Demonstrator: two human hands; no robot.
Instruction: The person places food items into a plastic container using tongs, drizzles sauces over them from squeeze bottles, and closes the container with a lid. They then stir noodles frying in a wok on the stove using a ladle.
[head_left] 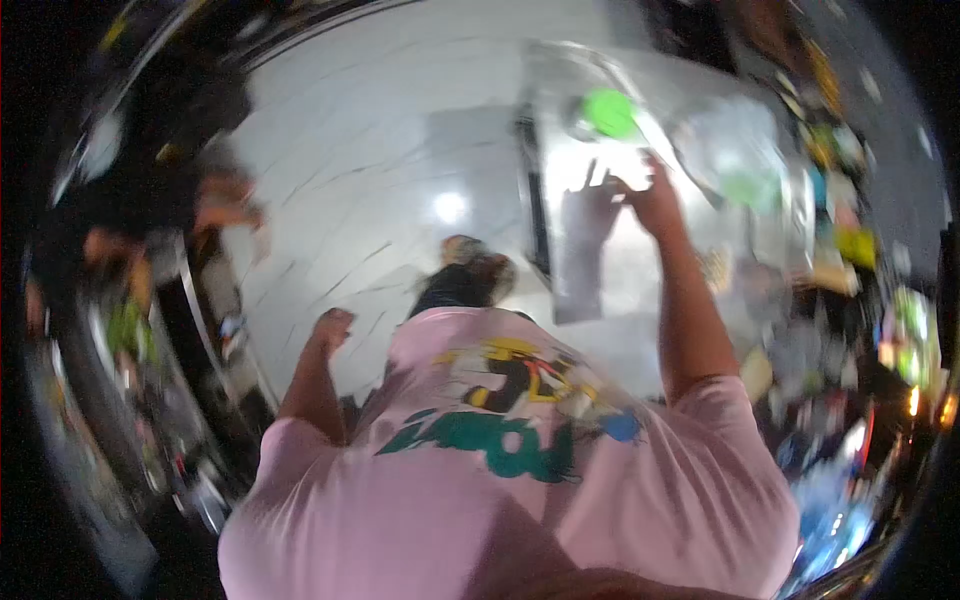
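Observation:
My right hand (645, 195) is over a shiny metal table (625, 270), its fingers spread and holding nothing that shows. A bright green round lid or container (610, 113) lies just beyond its fingertips, and the hand's shadow falls on the metal. To the right on the same table is a pale, see-through plastic bag (735, 150) with something light green in it. My left hand (334, 328) hangs low over the pale floor, away from any object. Its fingers look curled, but blur hides whether they close on anything.
Another person's arm and hand (228, 200) show at the left, beside a dark counter with blurred items. Colourful packets (855, 245) crowd the right side past the metal table. The floor (350, 150) is pale with grey veins.

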